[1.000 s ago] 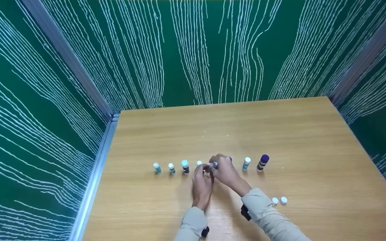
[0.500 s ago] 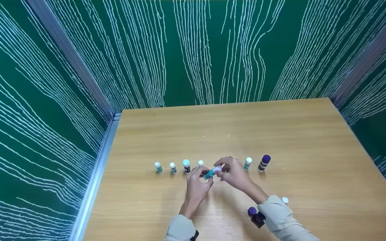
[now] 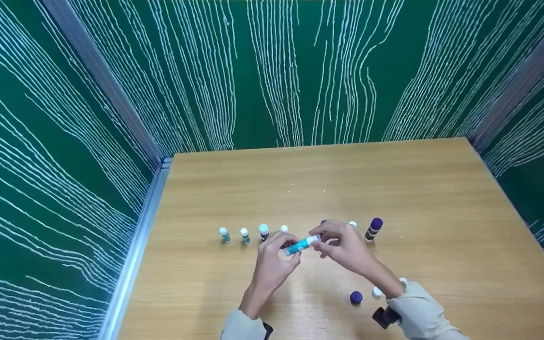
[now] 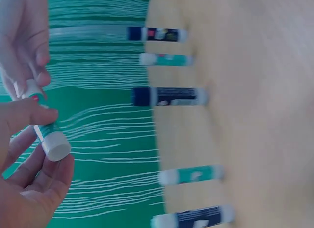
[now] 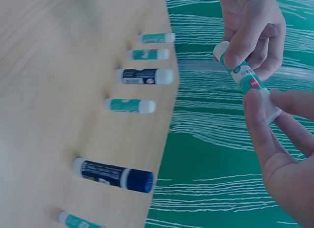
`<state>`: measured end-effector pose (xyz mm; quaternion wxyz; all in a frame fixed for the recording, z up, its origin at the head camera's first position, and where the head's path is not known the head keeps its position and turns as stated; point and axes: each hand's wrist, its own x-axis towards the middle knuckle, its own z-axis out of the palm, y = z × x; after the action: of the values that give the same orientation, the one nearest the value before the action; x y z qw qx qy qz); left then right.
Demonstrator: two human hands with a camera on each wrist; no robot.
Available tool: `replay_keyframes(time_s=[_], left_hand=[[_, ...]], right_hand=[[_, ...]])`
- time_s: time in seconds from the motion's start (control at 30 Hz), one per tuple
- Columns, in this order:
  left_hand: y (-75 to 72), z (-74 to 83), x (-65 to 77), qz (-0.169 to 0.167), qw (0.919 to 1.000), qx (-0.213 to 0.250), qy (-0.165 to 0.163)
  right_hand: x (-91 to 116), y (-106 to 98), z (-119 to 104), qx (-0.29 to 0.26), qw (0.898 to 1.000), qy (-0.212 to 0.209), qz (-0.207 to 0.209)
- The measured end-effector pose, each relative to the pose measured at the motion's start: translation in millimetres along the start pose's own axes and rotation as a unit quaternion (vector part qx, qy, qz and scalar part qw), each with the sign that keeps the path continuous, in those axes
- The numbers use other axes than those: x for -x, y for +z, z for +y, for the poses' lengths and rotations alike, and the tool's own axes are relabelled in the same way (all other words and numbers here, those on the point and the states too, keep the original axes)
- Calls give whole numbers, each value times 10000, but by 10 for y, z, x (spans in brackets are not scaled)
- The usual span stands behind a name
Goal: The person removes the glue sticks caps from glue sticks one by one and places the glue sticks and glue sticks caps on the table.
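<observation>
Both hands hold a teal glue stick (image 3: 300,245) with white ends, tilted, in front of the row of standing glue sticks. My left hand (image 3: 272,262) grips its lower end between thumb and fingers; the left wrist view shows the white base (image 4: 56,146) beyond those fingers. At the other end, my right hand (image 3: 350,248) pinches the white cap (image 5: 269,106) between thumb and fingertips. A red mark shows on the label in the right wrist view. Behind the right hand, a purple-capped glue stick (image 4: 171,96) is mostly hidden from the head view.
Several glue sticks stand in a row, among them a small teal one (image 3: 225,234) at the left end and a purple-capped one (image 3: 373,229) at the right. A loose purple cap (image 3: 356,297) and white cap (image 3: 377,292) lie near the right forearm. Green walls surround the wooden table (image 3: 234,189).
The hands have drawn back from the row and spread slightly apart, bringing the teal glue stick into plain sight between them. The right forearm shifted right, uncovering the loose purple cap.
</observation>
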<state>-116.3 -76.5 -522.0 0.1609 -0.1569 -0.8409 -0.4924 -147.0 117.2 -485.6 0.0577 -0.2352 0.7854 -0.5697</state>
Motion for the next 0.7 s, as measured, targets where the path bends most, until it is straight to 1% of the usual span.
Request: replay_keyframes(time_s=[0.07,0.17,0.23,0.3,0.4,0.47,0.53,0.63,0.7], left_hand=[[-73,97,10,-81,10000,18,53],[-165,231,36,-126,9996,25,260],[-217,306,62,-147,9991,-12,400],[-261,368,91,-168,9986,-24,496],[-321,458,133,-182,9982,-70,564],[-354,516,165,-181,9980,-92,603],[-382,574,195,-188,9976,-137,645],[-411,650,229,-218,9973,-143,680],[-426,687,241,-247,9973,-123,676]], right_hand=[[46,-30,-135,-158,9998,-101,-54],[127,-67,-319,-472,9983,-326,-141],[181,-76,-398,-612,9966,-530,-159],[225,-66,-407,-661,9951,-724,-142],[280,-54,-381,-693,9934,-907,-85],[313,-48,-373,-748,9908,-1127,-61],[340,-48,-397,-859,9861,-1419,-90],[371,-56,-486,-966,9762,-1936,-147],[388,-69,-542,-1026,9724,-2089,-192]])
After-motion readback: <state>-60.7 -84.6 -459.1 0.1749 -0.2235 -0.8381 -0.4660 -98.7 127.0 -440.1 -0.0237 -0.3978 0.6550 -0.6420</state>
